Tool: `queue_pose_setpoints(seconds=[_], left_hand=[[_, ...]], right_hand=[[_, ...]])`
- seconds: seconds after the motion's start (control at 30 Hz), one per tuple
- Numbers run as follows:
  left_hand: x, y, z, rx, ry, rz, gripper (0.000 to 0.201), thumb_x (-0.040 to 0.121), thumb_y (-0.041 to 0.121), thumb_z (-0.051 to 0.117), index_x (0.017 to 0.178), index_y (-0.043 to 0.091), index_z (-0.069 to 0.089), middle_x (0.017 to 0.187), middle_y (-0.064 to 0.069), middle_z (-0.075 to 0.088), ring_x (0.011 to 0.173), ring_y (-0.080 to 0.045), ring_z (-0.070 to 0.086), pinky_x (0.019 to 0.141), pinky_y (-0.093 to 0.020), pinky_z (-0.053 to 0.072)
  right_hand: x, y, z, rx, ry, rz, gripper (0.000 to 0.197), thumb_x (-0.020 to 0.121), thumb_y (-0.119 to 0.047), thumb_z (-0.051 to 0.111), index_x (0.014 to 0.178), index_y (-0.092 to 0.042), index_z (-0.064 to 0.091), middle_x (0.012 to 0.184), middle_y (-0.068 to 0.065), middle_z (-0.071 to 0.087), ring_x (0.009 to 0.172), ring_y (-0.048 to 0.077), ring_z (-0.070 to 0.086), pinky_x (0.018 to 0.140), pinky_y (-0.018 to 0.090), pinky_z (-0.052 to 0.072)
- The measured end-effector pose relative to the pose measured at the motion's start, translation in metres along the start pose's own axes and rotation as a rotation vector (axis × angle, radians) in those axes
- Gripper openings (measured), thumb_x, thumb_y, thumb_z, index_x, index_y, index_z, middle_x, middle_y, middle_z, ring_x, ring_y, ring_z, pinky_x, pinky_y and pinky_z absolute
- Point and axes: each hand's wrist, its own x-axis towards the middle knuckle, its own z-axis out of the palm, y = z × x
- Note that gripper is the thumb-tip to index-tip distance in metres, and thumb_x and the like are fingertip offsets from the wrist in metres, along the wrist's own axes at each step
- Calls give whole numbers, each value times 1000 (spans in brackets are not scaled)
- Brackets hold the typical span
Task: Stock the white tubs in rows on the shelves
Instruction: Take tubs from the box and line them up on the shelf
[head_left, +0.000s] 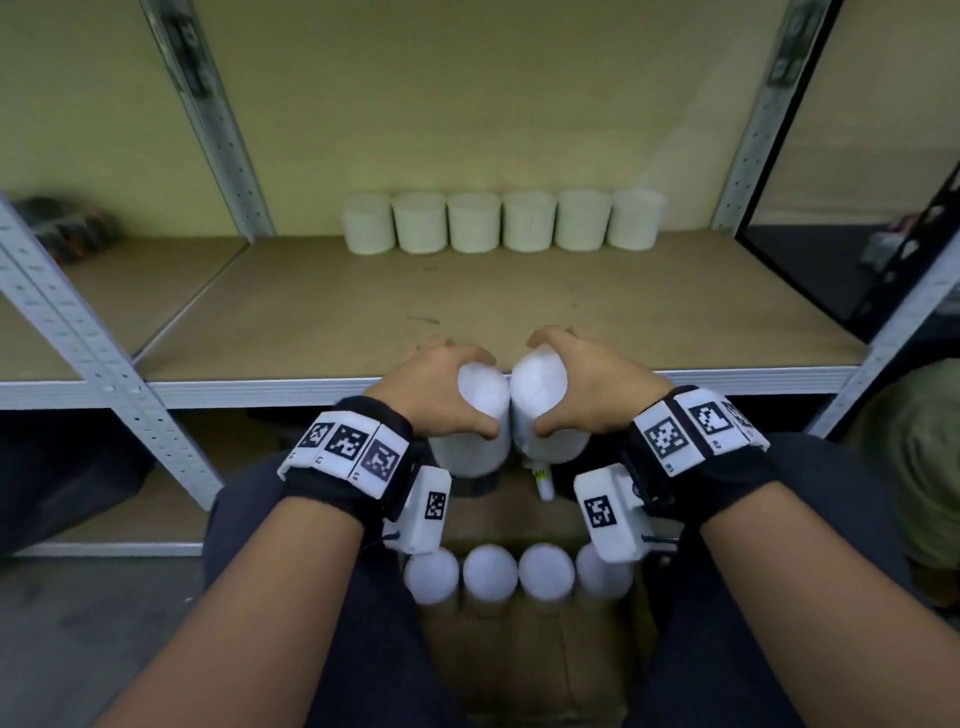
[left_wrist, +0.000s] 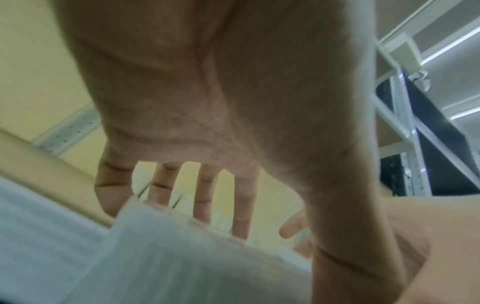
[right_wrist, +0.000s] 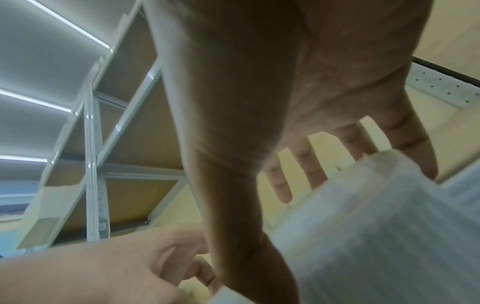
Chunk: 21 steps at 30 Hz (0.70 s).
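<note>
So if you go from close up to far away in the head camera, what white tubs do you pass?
Row of tubs in the box → tub in the left hand and tub in the right hand, side by side → bare shelf board → row of six tubs at the back.

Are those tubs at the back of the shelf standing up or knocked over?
Standing up. All six tubs sit on their bases, side by side, on the shelf.

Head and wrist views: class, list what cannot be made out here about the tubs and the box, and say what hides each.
- Tub in left hand: lower wall blurred in the head view; smeared by motion in the left wrist view.
- Tub in right hand: label unreadable, blurred in the right wrist view.
- Fourth tub in the box: partly covered by the right wrist camera.
- Row on the shelf: print too small.
</note>
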Motion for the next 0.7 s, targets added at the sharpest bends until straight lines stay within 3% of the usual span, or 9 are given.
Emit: queue_pose_setpoints(seconds=[0.13, 0.23, 0.43, 0.6, 0.7], left_hand=[[8, 16, -21, 3, 114, 38, 73, 63, 41, 77, 130, 34, 50, 125, -1, 46, 119, -23, 39, 100, -31, 31], [18, 20, -35, -15, 170, 52, 74, 56, 50, 73, 126, 34, 53, 120, 0, 46, 119, -26, 42, 99, -34, 37], [43, 22, -42, -55, 303, 87, 53, 61, 41, 76, 110, 28, 62, 112, 0, 50, 108, -23, 48, 90, -33, 43], [68, 17, -23, -92, 297, 51, 46, 63, 37, 75, 105, 24, 62, 111, -1, 52, 107, -24, 51, 93, -38, 45], [75, 16, -17, -115, 310, 47, 44, 66, 31, 73, 106, 20, 60, 110, 0, 49, 108, -25, 49, 91, -35, 43]], right_hand=[[2, -1, -29, 63, 119, -19, 73, 58, -37, 79, 123, -28, 46, 120, -2, 48, 110, 23, 49, 92, 38, 47], [4, -1, -45, 78, 208, -30, 59, 63, -36, 79, 115, -25, 55, 108, -3, 44, 99, 18, 47, 84, 31, 44], [25, 8, -50, 157, 349, -45, 53, 65, -32, 80, 115, -24, 63, 124, 3, 49, 116, 19, 48, 87, 24, 37], [51, 22, -24, 193, 352, 0, 53, 73, -32, 74, 122, -21, 62, 131, 3, 51, 124, 24, 46, 106, 32, 34], [59, 27, -18, 173, 359, 6, 51, 77, -33, 71, 125, -21, 58, 133, 2, 49, 124, 25, 42, 107, 31, 28]])
